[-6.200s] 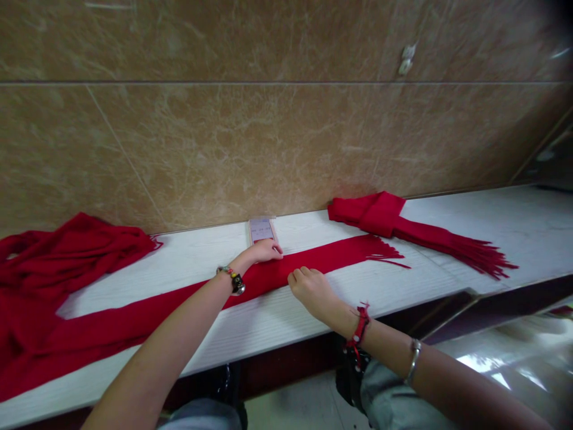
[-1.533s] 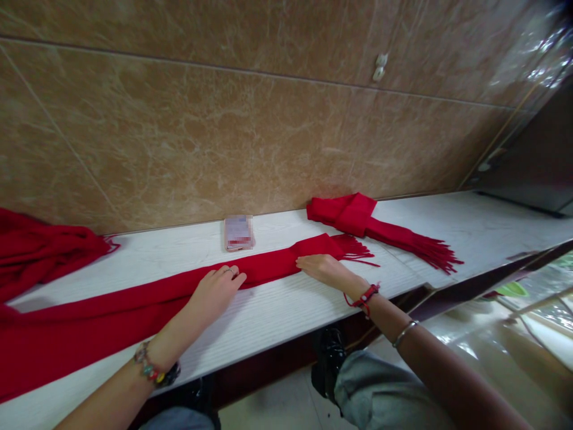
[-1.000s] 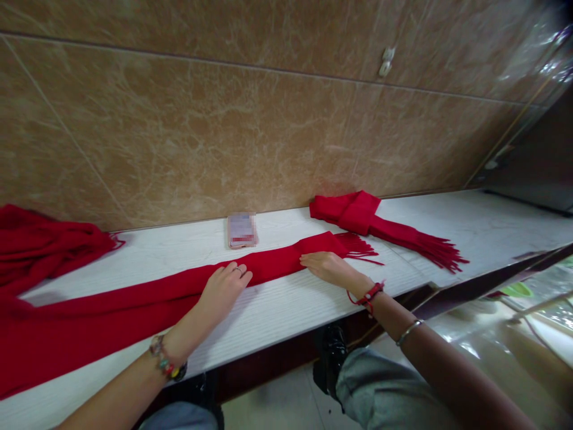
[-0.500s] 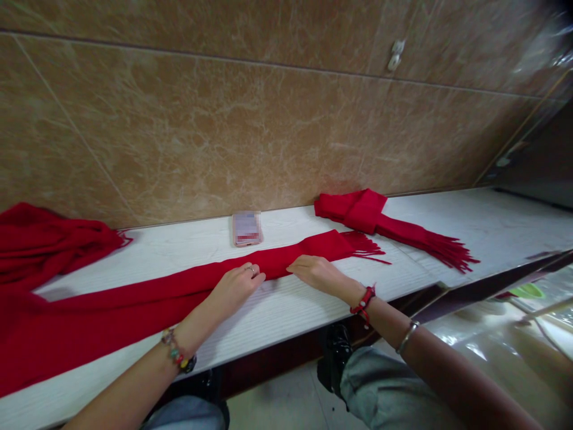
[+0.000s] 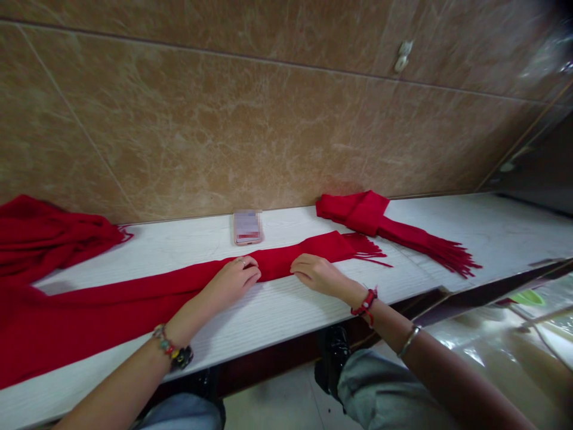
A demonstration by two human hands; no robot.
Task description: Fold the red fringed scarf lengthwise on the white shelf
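A long red scarf [image 5: 277, 263] runs along the white tabletop, folded into a narrow strip toward its fringed right end and wider at the left. My left hand [image 5: 235, 279], with a ring on one finger, lies over the strip near its middle, fingers curled on the cloth. A short way to the right, my right hand [image 5: 317, 273] pinches the near edge of the same strip. The fingertips of both hands are partly hidden. Behind the fringe lies a second red scarf [image 5: 353, 212], folded over itself, its tassels pointing right.
A phone [image 5: 248, 227] lies near the tiled wall [image 5: 224, 131]. More bunched red cloth [image 5: 54, 236] with a fringe sits at the far left of the white table [image 5: 197, 236]. A green bowl-like thing [image 5: 528, 297] shows at the right, beyond the table's front edge.
My left hand has shifted slightly left and farther onto the strip. My right hand stays at the near edge, and the scarf lies almost the same.
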